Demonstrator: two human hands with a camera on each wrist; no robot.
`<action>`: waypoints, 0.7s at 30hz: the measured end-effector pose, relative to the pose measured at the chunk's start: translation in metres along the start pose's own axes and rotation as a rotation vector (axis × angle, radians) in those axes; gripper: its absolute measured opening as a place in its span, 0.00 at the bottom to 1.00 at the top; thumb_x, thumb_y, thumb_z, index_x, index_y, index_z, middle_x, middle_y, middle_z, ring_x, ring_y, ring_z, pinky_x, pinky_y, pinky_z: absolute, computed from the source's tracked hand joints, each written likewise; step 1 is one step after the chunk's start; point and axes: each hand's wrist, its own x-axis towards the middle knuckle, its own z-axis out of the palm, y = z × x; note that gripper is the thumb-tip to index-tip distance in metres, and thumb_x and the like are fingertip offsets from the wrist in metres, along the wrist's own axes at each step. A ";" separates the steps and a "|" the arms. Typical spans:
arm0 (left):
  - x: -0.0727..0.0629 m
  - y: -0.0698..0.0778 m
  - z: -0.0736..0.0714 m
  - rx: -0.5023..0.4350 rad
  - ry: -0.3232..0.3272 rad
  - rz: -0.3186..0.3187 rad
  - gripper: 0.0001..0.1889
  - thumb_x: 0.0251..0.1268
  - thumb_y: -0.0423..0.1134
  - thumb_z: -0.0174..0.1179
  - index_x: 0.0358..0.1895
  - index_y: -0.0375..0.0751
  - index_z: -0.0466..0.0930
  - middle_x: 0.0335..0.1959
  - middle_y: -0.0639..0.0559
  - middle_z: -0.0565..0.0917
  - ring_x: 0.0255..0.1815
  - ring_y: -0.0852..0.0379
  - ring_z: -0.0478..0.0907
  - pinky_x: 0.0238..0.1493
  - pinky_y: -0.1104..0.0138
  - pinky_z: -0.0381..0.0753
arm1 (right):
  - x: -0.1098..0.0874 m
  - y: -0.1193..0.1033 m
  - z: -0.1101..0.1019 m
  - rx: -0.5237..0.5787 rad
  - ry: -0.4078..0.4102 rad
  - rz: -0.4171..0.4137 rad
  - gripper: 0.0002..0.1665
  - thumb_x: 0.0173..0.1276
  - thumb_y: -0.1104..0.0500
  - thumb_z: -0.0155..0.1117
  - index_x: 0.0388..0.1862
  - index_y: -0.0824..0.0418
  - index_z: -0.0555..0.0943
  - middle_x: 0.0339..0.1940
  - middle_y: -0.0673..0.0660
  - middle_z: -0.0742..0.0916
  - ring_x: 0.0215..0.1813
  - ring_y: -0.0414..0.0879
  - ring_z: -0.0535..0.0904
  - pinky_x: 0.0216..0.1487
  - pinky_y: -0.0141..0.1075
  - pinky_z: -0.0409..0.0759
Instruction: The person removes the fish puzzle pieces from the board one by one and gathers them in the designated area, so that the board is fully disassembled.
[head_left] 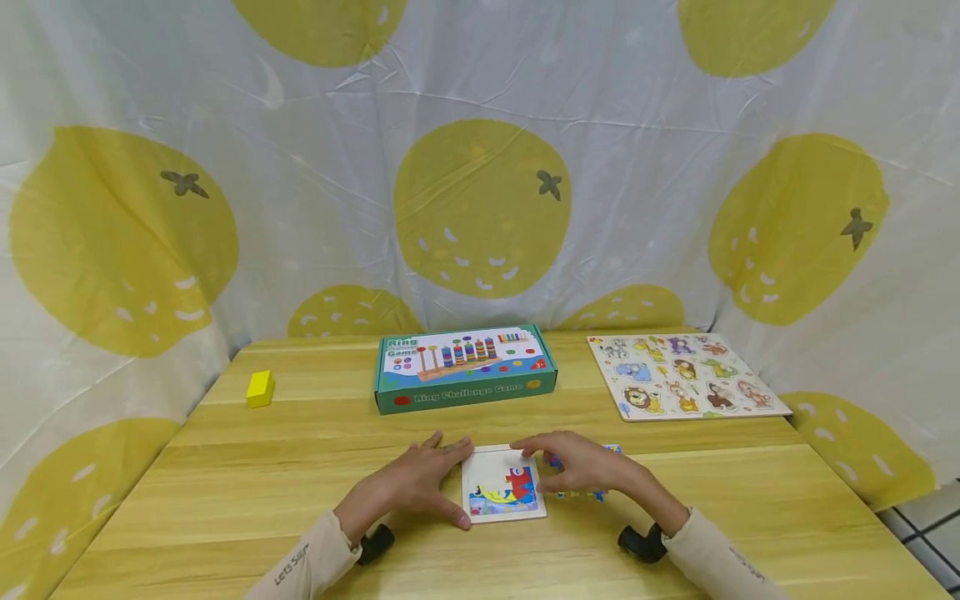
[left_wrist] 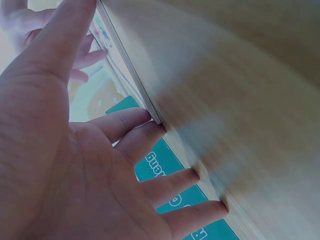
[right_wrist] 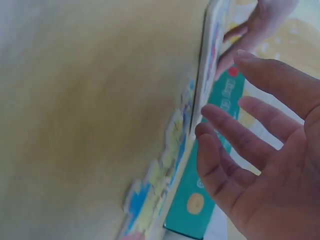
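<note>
A small square jigsaw tray point(head_left: 487, 467) lies on the table, partly filled along its lower part with red, yellow and blue pieces. My left hand point(head_left: 422, 482) is spread along its left side, thumb near the lower corner. In the left wrist view, the index fingertip is right at the tray's edge point(left_wrist: 131, 70) and the other fingertips rest on the table. Over the tray's right edge hovers my right hand point(head_left: 576, 463), fingers loosely bent with nothing between them. Loose jigsaw pieces point(right_wrist: 172, 132) lie beside the tray, partly hidden under that hand in the head view.
A green Ring Challenge Game box point(head_left: 465, 392) lies behind the tray. At the back right is an animal puzzle board point(head_left: 670, 400), and a yellow block point(head_left: 259, 389) sits at the back left. A lemon-patterned curtain point(head_left: 637, 208) hangs behind the table.
</note>
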 end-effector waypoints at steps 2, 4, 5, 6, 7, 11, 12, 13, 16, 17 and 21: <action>0.000 0.000 0.000 0.006 0.004 0.008 0.55 0.42 0.69 0.68 0.74 0.46 0.59 0.75 0.52 0.60 0.75 0.33 0.47 0.67 0.34 0.50 | 0.002 -0.001 0.002 0.004 -0.012 0.004 0.35 0.60 0.59 0.71 0.66 0.58 0.72 0.53 0.51 0.83 0.46 0.44 0.76 0.49 0.36 0.77; 0.000 0.000 0.000 0.013 0.008 0.015 0.55 0.42 0.69 0.68 0.74 0.46 0.59 0.75 0.52 0.60 0.75 0.32 0.47 0.67 0.34 0.51 | 0.003 -0.001 0.004 0.020 -0.018 0.000 0.35 0.60 0.60 0.71 0.66 0.59 0.72 0.50 0.50 0.83 0.43 0.43 0.76 0.45 0.34 0.76; 0.000 0.000 -0.001 0.014 0.008 0.017 0.55 0.42 0.69 0.67 0.74 0.46 0.59 0.75 0.51 0.60 0.75 0.32 0.47 0.67 0.34 0.51 | 0.003 -0.001 0.005 0.027 -0.019 0.000 0.35 0.60 0.61 0.71 0.66 0.59 0.72 0.50 0.50 0.83 0.42 0.43 0.76 0.43 0.32 0.76; 0.000 0.001 -0.001 0.014 0.009 0.017 0.55 0.42 0.69 0.67 0.74 0.46 0.59 0.75 0.51 0.60 0.75 0.32 0.47 0.67 0.34 0.51 | 0.003 -0.002 0.005 0.036 -0.020 -0.003 0.34 0.60 0.62 0.70 0.66 0.59 0.72 0.50 0.50 0.83 0.41 0.43 0.76 0.42 0.31 0.76; 0.000 0.001 -0.001 0.014 0.009 0.018 0.55 0.42 0.69 0.68 0.74 0.46 0.59 0.75 0.51 0.60 0.75 0.32 0.47 0.67 0.34 0.51 | 0.003 -0.002 0.006 0.039 -0.019 -0.003 0.34 0.60 0.63 0.70 0.66 0.59 0.72 0.49 0.50 0.83 0.40 0.43 0.76 0.40 0.30 0.76; 0.000 0.002 -0.001 0.009 0.006 0.012 0.54 0.42 0.68 0.68 0.74 0.46 0.59 0.75 0.52 0.60 0.75 0.32 0.47 0.67 0.34 0.51 | 0.004 -0.002 0.010 0.033 -0.007 -0.008 0.33 0.60 0.66 0.69 0.65 0.60 0.73 0.49 0.51 0.81 0.37 0.42 0.75 0.35 0.27 0.75; 0.000 0.002 -0.001 0.007 0.005 0.011 0.54 0.42 0.68 0.68 0.74 0.46 0.59 0.75 0.52 0.60 0.75 0.32 0.47 0.67 0.34 0.51 | 0.005 -0.002 0.011 0.024 -0.003 -0.008 0.32 0.60 0.66 0.69 0.65 0.60 0.73 0.48 0.51 0.81 0.36 0.41 0.74 0.34 0.27 0.74; -0.001 0.002 -0.001 0.006 0.005 0.010 0.54 0.42 0.68 0.68 0.74 0.46 0.59 0.75 0.52 0.60 0.75 0.32 0.47 0.67 0.34 0.50 | 0.006 -0.001 0.012 0.014 -0.001 -0.005 0.32 0.60 0.66 0.69 0.65 0.60 0.73 0.48 0.50 0.81 0.35 0.40 0.73 0.34 0.26 0.74; -0.001 0.002 0.000 0.008 0.006 0.009 0.54 0.42 0.68 0.68 0.74 0.46 0.59 0.75 0.52 0.60 0.75 0.32 0.47 0.67 0.33 0.50 | 0.007 -0.001 0.014 -0.006 0.009 -0.011 0.31 0.60 0.66 0.68 0.63 0.61 0.75 0.45 0.49 0.80 0.32 0.39 0.72 0.32 0.26 0.73; -0.001 0.002 0.000 0.008 0.007 0.009 0.54 0.42 0.68 0.68 0.74 0.46 0.59 0.75 0.51 0.60 0.75 0.32 0.47 0.67 0.33 0.50 | 0.007 -0.001 0.015 -0.011 0.013 -0.015 0.30 0.60 0.66 0.68 0.63 0.61 0.75 0.44 0.49 0.79 0.32 0.38 0.71 0.32 0.25 0.72; -0.001 0.002 0.000 0.013 0.010 0.014 0.54 0.42 0.68 0.68 0.74 0.46 0.59 0.75 0.51 0.60 0.75 0.32 0.47 0.66 0.33 0.50 | 0.008 0.000 0.017 -0.005 0.028 -0.035 0.26 0.60 0.67 0.68 0.58 0.63 0.78 0.42 0.49 0.79 0.32 0.38 0.71 0.34 0.26 0.73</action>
